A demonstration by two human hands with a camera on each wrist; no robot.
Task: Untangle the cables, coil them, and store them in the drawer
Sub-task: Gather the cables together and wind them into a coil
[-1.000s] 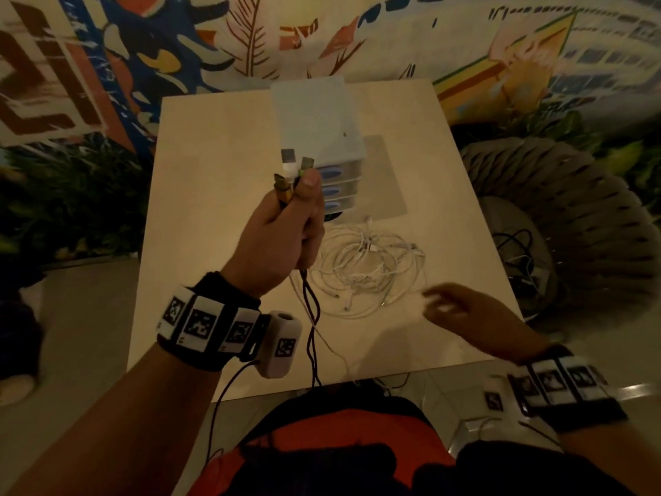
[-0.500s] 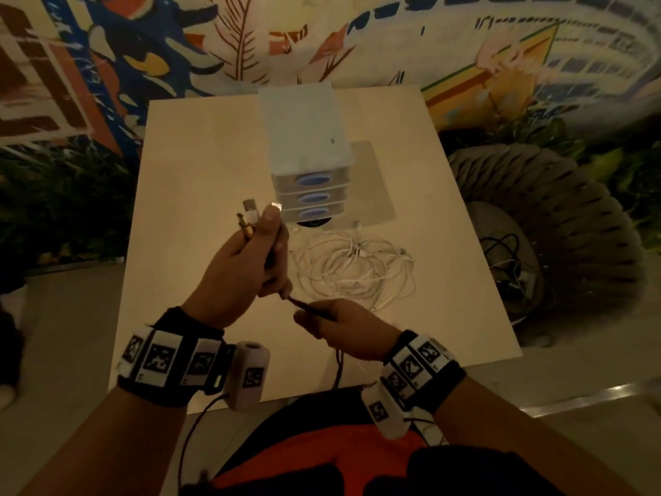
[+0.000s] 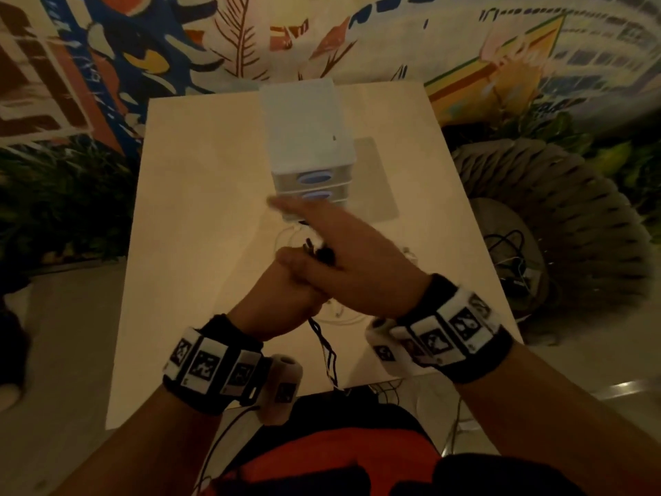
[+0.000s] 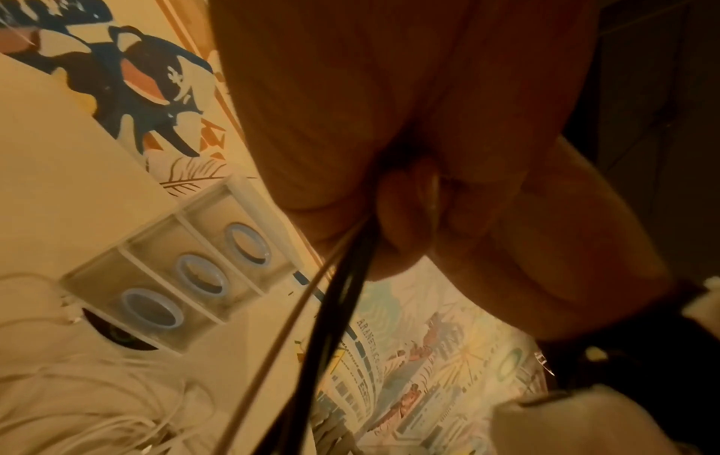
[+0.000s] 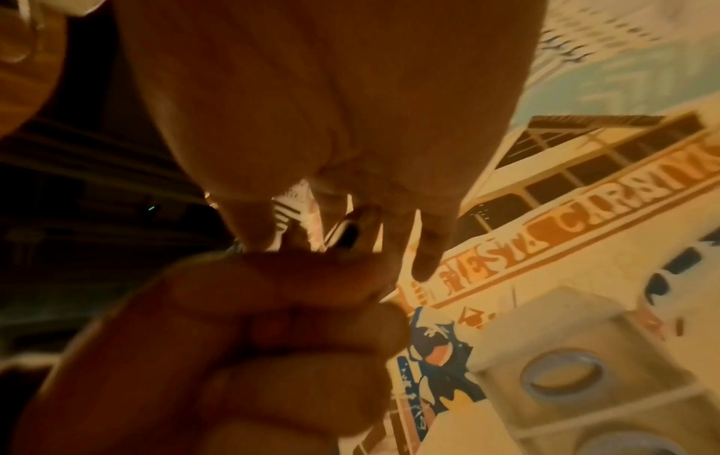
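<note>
My left hand (image 3: 286, 302) is a fist round a bundle of dark cables (image 3: 327, 352) that hangs off the table's near edge. Their plug ends (image 3: 318, 250) stick up out of the fist. In the left wrist view its curled fingers (image 4: 405, 221) clamp the black strands (image 4: 342, 277) and one thin pale strand. My right hand (image 3: 343, 255) lies across the top of the fist with straight, blurred fingers (image 3: 286, 205) pointing left. A tangle of white cables (image 3: 407, 252) (image 4: 78, 400) lies under both hands. The white three-drawer unit (image 3: 311, 137) (image 4: 175, 277) (image 5: 584, 369) stands behind, all drawers closed.
The pale table (image 3: 200, 209) ends just in front of my body. A thin grey mat (image 3: 375, 180) lies under the drawer unit. To the right of the table stands a wicker chair (image 3: 572, 216) with more cables (image 3: 511, 252) on its seat. A painted wall is behind.
My left hand has come down and toward me with the dark bundle. My right hand has let go of the strand below the fist and swung up across it, fingers stretched out.
</note>
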